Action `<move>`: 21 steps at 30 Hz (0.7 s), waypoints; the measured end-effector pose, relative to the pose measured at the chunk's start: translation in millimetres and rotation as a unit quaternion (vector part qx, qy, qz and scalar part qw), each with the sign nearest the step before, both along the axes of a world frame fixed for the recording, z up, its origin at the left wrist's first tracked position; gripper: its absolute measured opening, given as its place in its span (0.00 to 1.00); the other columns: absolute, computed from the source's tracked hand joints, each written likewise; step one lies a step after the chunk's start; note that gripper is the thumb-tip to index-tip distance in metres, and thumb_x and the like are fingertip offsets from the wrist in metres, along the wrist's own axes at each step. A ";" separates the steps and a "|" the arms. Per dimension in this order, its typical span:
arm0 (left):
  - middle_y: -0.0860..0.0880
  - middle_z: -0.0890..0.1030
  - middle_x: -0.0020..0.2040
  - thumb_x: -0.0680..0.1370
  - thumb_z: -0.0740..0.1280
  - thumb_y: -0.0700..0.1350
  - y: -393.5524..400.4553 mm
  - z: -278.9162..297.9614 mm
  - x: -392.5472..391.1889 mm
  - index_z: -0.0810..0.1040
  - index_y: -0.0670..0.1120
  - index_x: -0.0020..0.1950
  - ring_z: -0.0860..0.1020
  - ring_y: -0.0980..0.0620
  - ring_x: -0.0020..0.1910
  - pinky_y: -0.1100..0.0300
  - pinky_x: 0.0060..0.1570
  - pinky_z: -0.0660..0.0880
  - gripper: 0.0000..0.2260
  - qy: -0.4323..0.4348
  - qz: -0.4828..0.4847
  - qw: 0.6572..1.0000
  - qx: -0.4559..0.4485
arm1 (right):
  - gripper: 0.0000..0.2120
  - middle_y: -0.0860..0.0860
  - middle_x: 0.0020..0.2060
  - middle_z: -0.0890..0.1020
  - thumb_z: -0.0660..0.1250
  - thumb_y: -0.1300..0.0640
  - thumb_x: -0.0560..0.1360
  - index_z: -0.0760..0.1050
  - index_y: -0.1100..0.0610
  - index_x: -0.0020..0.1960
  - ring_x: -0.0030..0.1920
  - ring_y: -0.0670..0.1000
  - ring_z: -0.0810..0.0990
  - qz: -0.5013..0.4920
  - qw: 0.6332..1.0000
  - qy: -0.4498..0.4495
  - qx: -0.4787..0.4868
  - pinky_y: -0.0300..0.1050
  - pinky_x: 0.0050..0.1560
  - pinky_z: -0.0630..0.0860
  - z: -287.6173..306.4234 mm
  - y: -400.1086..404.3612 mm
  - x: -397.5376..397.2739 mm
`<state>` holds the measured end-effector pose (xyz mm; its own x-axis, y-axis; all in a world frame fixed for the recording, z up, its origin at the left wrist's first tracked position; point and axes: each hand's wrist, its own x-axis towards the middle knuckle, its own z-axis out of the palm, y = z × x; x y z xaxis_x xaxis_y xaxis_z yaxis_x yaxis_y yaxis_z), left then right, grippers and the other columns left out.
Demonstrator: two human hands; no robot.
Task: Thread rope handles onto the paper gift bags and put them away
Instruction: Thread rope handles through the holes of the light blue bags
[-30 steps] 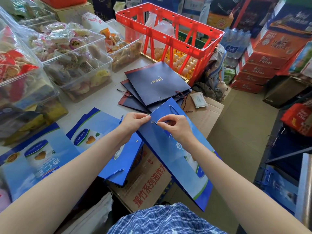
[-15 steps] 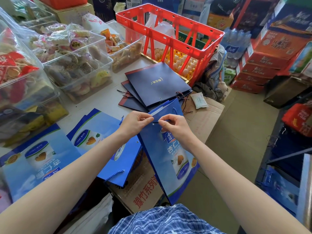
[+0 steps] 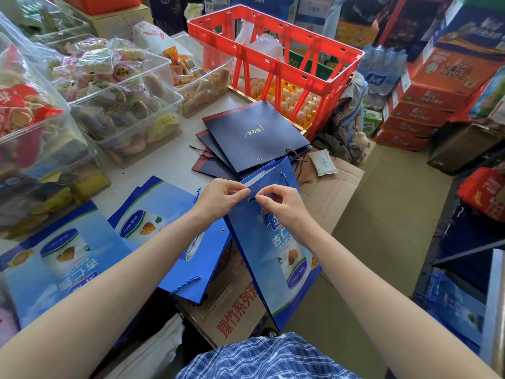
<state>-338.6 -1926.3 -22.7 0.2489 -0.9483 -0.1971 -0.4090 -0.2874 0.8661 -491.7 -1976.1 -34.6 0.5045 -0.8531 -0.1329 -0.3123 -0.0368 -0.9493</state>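
Observation:
I hold a flat blue paper gift bag [image 3: 273, 250] upright over the table edge, printed side toward me. My left hand [image 3: 218, 196] pinches its top edge beside a punched hole. My right hand [image 3: 284, 205] pinches the end of a blue rope handle [image 3: 266, 196] right at that hole. The rope's other end [image 3: 283, 175] passes through the bag near its far top corner. Flat blue gift bags [image 3: 153, 214] lie on the table at left, one with a blue rope [image 3: 188, 281]. Dark navy gift bags [image 3: 254, 138] with twisted ropes are stacked beyond my hands.
Clear plastic bins of wrapped snacks [image 3: 117, 99] fill the table's left and back. A red plastic crate [image 3: 276, 58] stands over trays of eggs [image 3: 287, 101]. A brown cardboard box [image 3: 336, 187] sits below the table edge. Stacked red cartons [image 3: 426, 105] and bottled water [image 3: 382, 69] line the right.
The blue bag has swung from slanting away to hanging more upright with its printed face toward me. Both hands stay at the hole, the right one bringing the rope end to it.

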 end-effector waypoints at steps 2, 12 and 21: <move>0.53 0.81 0.40 0.78 0.65 0.45 0.5 3.8 -2.0 0.81 0.47 0.46 0.75 0.58 0.41 0.63 0.43 0.70 0.05 -0.003 -0.012 1.000 0.001 | 0.01 0.52 0.41 0.79 0.67 0.61 0.75 0.77 0.58 0.47 0.43 0.50 0.77 0.007 0.999 0.025 -0.035 0.46 0.48 0.78 -1.9 -2.3 0.9; 0.52 0.82 0.40 0.75 0.66 0.34 3.0 10.3 1.5 0.82 0.49 0.49 0.78 0.62 0.37 0.73 0.32 0.70 0.11 0.040 -0.089 0.994 0.054 | 0.16 0.53 0.54 0.72 0.75 0.59 0.68 0.77 0.59 0.53 0.57 0.52 0.69 0.053 0.928 0.142 -0.339 0.42 0.55 0.70 -4.4 -5.9 -4.6; 0.40 0.82 0.45 0.76 0.65 0.39 5.1 9.2 1.4 0.83 0.44 0.47 0.76 0.52 0.42 0.61 0.42 0.71 0.07 0.031 -0.102 0.990 0.090 | 0.12 0.53 0.48 0.79 0.71 0.53 0.72 0.77 0.59 0.51 0.54 0.55 0.73 0.140 0.870 0.245 -0.405 0.47 0.66 0.57 -0.9 -15.7 -9.0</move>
<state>-337.1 -1921.2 -13.5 0.0370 -0.9257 -0.3765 -0.4215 -0.3560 0.8340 -500.7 -1991.8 -35.5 0.7603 -0.6191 0.1968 -0.5426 -0.7717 -0.3317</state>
